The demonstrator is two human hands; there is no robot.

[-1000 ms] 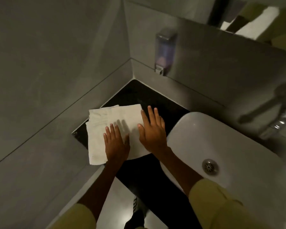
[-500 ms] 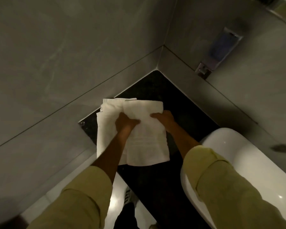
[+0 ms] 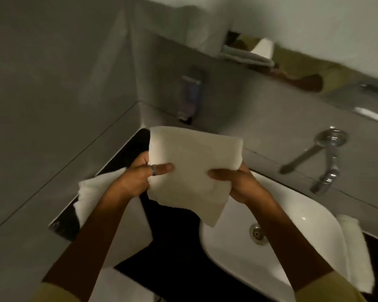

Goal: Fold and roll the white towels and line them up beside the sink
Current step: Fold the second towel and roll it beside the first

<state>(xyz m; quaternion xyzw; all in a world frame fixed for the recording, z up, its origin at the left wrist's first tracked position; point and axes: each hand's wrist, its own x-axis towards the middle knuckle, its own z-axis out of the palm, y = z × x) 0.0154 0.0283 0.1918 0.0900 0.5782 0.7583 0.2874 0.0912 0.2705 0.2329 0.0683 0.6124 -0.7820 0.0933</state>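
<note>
A folded white towel (image 3: 190, 168) hangs in the air above the black counter (image 3: 172, 236), just left of the white sink (image 3: 303, 216). My left hand (image 3: 138, 179) grips its left edge, thumb on top with a ring on it. My right hand (image 3: 236, 182) grips its right edge. Under my left arm a second white towel (image 3: 96, 192) lies flat on the counter, partly hidden. A rolled white towel (image 3: 354, 245) lies on the counter to the right of the sink.
Grey tiled walls meet in a corner behind the counter. A soap dispenser (image 3: 190, 97) hangs on the back wall. A chrome tap (image 3: 327, 160) sticks out above the sink. A mirror (image 3: 314, 40) above reflects the towel and sleeves.
Both hands have lifted the upper towel off the stack on the counter and moved it up and to the right, toward the sink. One towel stays on the counter.
</note>
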